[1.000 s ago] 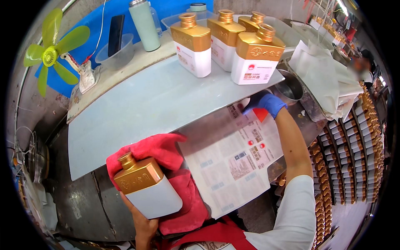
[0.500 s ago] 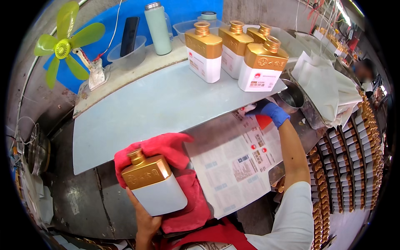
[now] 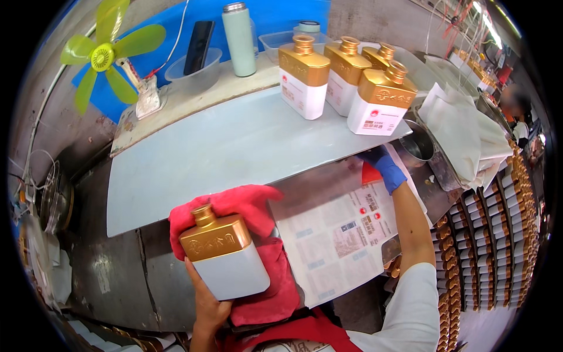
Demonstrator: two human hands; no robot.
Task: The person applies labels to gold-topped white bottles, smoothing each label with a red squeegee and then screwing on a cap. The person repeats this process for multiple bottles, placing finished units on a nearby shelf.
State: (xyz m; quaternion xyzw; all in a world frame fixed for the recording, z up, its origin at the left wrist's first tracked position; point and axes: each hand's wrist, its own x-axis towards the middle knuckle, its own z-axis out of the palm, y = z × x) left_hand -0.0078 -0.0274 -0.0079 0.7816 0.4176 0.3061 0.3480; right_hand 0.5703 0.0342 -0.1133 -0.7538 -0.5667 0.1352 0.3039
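Observation:
A flat-sided bottle (image 3: 231, 271) with a gold shoulder and neck and a plain white lower body rests tilted in my left hand (image 3: 209, 305), whose fingers wrap its lower side. Behind and under it lies a crumpled pink-red cloth (image 3: 267, 214). My right hand (image 3: 386, 169), in a blue glove, reaches beneath the edge of the pale grey board (image 3: 193, 167), which hides its fingers. A red-orange piece (image 3: 370, 173) shows beside the glove, above a sheet of printed labels (image 3: 328, 258). Whether the right hand grips anything is hidden.
Several gold-and-white bottles (image 3: 380, 111) with printed fronts stand at the board's far right. Near them are a metal bowl (image 3: 417, 144) and white cloths (image 3: 463, 126). A green fan (image 3: 102, 57), a phone (image 3: 199, 47) and a flask (image 3: 239, 41) occupy the back. Bottle rows (image 3: 492, 234) fill the right.
My right hand has slid further under the board, so its fingers no longer show. The whole view has shifted slightly. My left hand still holds the bottle at the same tilt.

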